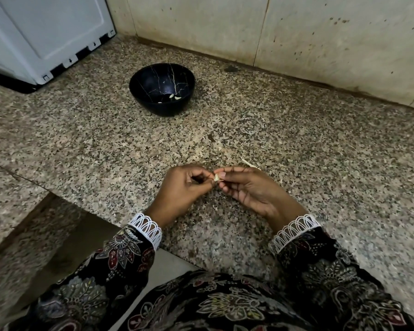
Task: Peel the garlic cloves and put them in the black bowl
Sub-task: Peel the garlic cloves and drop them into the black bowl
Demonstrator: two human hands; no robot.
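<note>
A small pale garlic clove (216, 177) sits pinched between the fingertips of both hands above the granite counter. My left hand (182, 187) holds it with curled fingers, and my right hand (246, 187) pinches it from the other side with thumb and forefinger. The black bowl (139, 86) with thin pale veins stands farther back on the counter, well apart from my hands. Inside it lie a few peeled cloves (175, 97) near the bottom.
A speckled granite counter (296, 139) spreads under everything. A thin pale scrap of garlic skin (249, 163) lies just behind my right hand. A white appliance (46, 37) stands at the back left, and a stained tiled wall (296, 32) closes the back. The counter edge drops off at the lower left.
</note>
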